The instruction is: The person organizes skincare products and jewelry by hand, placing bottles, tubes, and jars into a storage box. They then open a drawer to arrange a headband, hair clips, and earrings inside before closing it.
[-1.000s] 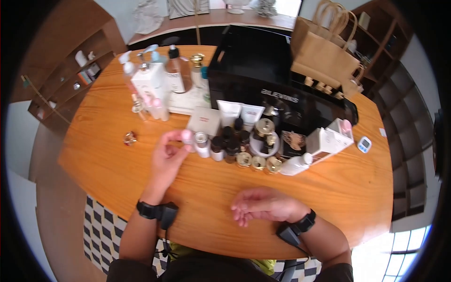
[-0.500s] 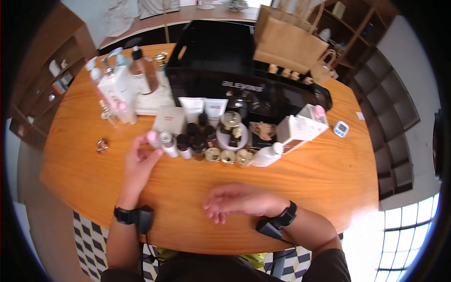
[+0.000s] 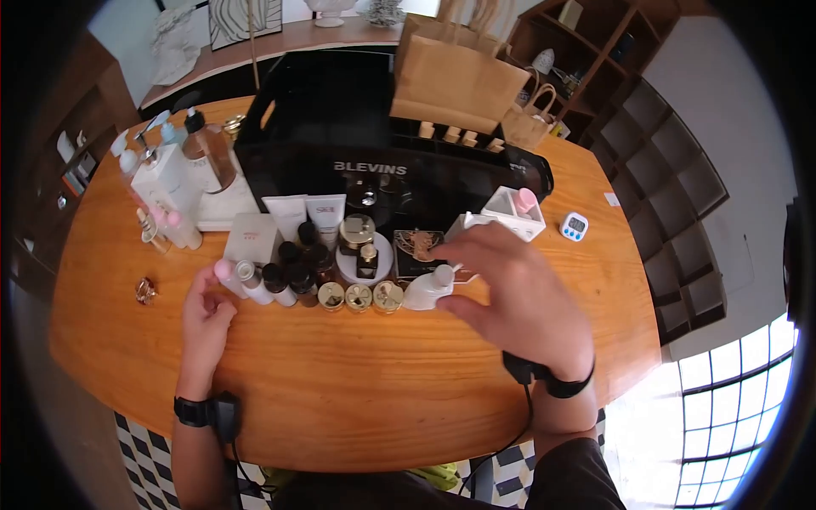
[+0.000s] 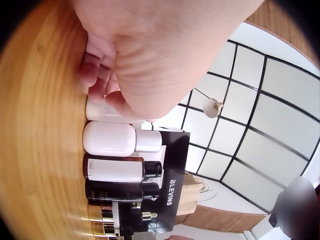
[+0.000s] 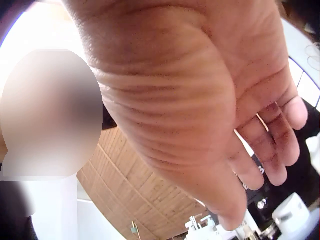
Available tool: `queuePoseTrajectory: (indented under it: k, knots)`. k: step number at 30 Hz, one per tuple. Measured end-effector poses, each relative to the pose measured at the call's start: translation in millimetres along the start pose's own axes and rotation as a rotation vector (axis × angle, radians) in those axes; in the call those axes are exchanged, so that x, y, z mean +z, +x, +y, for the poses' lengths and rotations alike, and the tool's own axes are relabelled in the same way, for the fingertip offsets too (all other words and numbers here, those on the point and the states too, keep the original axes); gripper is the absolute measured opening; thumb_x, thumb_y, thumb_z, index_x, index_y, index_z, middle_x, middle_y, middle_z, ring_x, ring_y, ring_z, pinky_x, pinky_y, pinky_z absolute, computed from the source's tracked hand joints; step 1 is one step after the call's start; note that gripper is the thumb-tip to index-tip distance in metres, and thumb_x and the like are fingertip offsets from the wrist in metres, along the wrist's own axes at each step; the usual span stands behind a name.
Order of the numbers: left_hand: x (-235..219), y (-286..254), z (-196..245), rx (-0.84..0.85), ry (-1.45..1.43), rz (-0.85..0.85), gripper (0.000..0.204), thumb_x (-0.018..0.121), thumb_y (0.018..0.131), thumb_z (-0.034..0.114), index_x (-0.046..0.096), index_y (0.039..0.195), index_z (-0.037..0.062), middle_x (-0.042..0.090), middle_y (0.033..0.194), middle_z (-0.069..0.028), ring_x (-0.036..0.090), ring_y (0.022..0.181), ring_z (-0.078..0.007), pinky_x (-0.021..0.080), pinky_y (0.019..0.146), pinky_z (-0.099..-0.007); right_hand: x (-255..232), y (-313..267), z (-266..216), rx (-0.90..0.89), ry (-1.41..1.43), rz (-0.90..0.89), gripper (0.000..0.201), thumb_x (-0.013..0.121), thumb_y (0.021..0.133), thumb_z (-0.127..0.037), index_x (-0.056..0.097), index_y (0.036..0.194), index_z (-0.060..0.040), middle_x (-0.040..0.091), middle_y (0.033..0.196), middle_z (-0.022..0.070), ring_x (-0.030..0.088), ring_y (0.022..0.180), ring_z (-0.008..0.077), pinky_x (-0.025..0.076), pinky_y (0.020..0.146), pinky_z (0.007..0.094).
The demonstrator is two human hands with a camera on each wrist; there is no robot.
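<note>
In the head view my left hand is at the left end of a cluster of cosmetics, fingers and thumb around a pink-capped bottle. The left wrist view shows its pale body partly covered by the fingers. Beside it stands a white bottle with a silver cap. My right hand hovers at the cluster's right end, thumb and fingers spread on either side of a tilted white bottle. From the right wrist its palm faces the camera with nothing in it.
Behind the cosmetics stands a black box marked BLEVINS, with paper bags beyond it. Pump bottles are grouped at the back left. Gold-lidded jars line the front. A small timer lies right.
My right hand has risen from the near tabletop and moved forward and right to the white bottle, its fingers spreading. The left hand stays at the pink-capped bottle while the head view shifts right.
</note>
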State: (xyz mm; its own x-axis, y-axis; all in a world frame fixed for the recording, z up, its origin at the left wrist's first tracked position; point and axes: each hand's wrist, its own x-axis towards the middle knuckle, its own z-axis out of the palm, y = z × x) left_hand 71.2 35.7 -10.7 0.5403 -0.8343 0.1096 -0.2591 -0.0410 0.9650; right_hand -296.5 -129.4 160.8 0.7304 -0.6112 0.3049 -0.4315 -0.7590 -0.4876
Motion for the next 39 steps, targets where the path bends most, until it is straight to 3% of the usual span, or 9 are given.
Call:
queuePoseTrajectory:
  k: [4, 9, 12, 13, 15, 21, 25, 27, 39]
  knots:
    - [0.0, 0.8, -13.2, -0.005, -0.004, -0.049, 0.052, 0.057, 0.092, -0.005, 0.056, 0.143, 0.0043, 0.063, 0.114, -0.0002, 0.053, 0.079, -0.0039, 0.044, 0.065, -0.0197, 21.2, 1.0, 9.1, -0.123, -0.229, -0.081, 0.039, 0.083, 0.079, -0.006, 0.072, 0.115, 0.0018, 0.069, 0.114, 0.0170, 0.066, 0.110, 0.0359, 0.056, 0.094, 0.0426]
    - [3.4, -0.5, -0.8, -0.030, -0.028, 0.031, 0.049, 0.055, 0.094, -0.003, 0.055, 0.142, 0.0057, 0.062, 0.099, 0.0018, 0.053, 0.077, -0.0036, 0.040, 0.060, -0.0188, 29.1, -3.5, 14.6, -0.202, -0.262, -0.032, 0.012, 0.068, 0.077, 0.003, 0.066, 0.089, 0.0005, 0.063, 0.094, 0.0156, 0.067, 0.094, 0.0359, 0.057, 0.082, 0.0421]
    - [5.3, -0.8, 2.7, -0.043, -0.006, 0.034, 0.048, 0.055, 0.094, -0.002, 0.055, 0.142, 0.0061, 0.062, 0.100, 0.0011, 0.053, 0.076, -0.0035, 0.040, 0.060, -0.0187, 12.6, -3.0, 16.4, -0.205, -0.231, -0.055, 0.018, 0.074, 0.077, 0.002, 0.071, 0.095, 0.0026, 0.066, 0.097, 0.0170, 0.068, 0.100, 0.0310, 0.059, 0.078, 0.0393]
    - [2.3, 0.6, -1.1, -0.044, -0.007, 0.033, 0.048, 0.055, 0.094, -0.002, 0.055, 0.142, 0.0061, 0.062, 0.100, 0.0011, 0.053, 0.076, -0.0035, 0.040, 0.060, -0.0187, 0.8, -4.8, 15.5, -0.201, -0.169, 0.049, 0.017, 0.075, 0.080, 0.001, 0.071, 0.097, 0.0017, 0.067, 0.097, 0.0166, 0.070, 0.096, 0.0309, 0.059, 0.075, 0.0388]
    - [-6.5, 0.9, -13.0, -0.042, 0.023, -0.014, 0.055, 0.054, 0.095, 0.001, 0.052, 0.149, 0.0069, 0.064, 0.130, 0.0001, 0.053, 0.079, -0.0026, 0.040, 0.062, -0.0181, -30.7, -12.6, 10.1, -0.116, -0.037, 0.252, 0.017, 0.077, 0.085, -0.001, 0.072, 0.101, 0.0002, 0.070, 0.096, 0.0147, 0.072, 0.086, 0.0282, 0.058, 0.070, 0.0363]
    - [2.0, -2.1, 1.0, -0.050, 0.012, -0.005, 0.054, 0.054, 0.095, 0.001, 0.052, 0.149, 0.0071, 0.065, 0.127, 0.0003, 0.053, 0.079, -0.0028, 0.040, 0.063, -0.0183, -75.0, -10.1, 34.9, 0.195, 0.166, 0.882, 0.016, 0.078, 0.092, -0.004, 0.075, 0.107, 0.0014, 0.073, 0.087, 0.0096, 0.067, 0.071, 0.0142, 0.053, 0.067, 0.0269]
    - [1.3, -1.5, 2.2, -0.052, 0.003, -0.010, 0.053, 0.054, 0.096, 0.001, 0.052, 0.149, 0.0072, 0.065, 0.126, 0.0001, 0.053, 0.079, -0.0031, 0.040, 0.063, -0.0188, -60.7, 8.2, 75.7, 0.217, 0.084, 0.883, 0.016, 0.077, 0.091, -0.003, 0.075, 0.106, 0.0020, 0.072, 0.088, 0.0118, 0.067, 0.071, 0.0176, 0.054, 0.065, 0.0291]
    - [2.8, -1.4, 3.0, -0.035, 0.000, 0.024, 0.049, 0.057, 0.096, -0.001, 0.053, 0.145, 0.0065, 0.064, 0.110, 0.0005, 0.054, 0.080, -0.0031, 0.042, 0.062, -0.0177, -52.8, 15.9, 83.3, 0.213, -0.090, 0.774, 0.017, 0.078, 0.089, -0.002, 0.075, 0.105, 0.0029, 0.071, 0.089, 0.0140, 0.068, 0.072, 0.0220, 0.055, 0.065, 0.0336]
    - [9.5, -4.3, 13.4, -0.038, 0.056, 0.035, 0.044, 0.064, 0.101, 0.004, 0.055, 0.144, 0.0080, 0.062, 0.098, 0.0041, 0.051, 0.077, -0.0024, 0.040, 0.061, -0.0188, -22.8, 28.3, 109.8, 0.192, -0.014, 0.572, 0.018, 0.079, 0.085, -0.001, 0.076, 0.103, 0.0021, 0.072, 0.097, 0.0189, 0.070, 0.087, 0.0383, 0.056, 0.077, 0.0434]
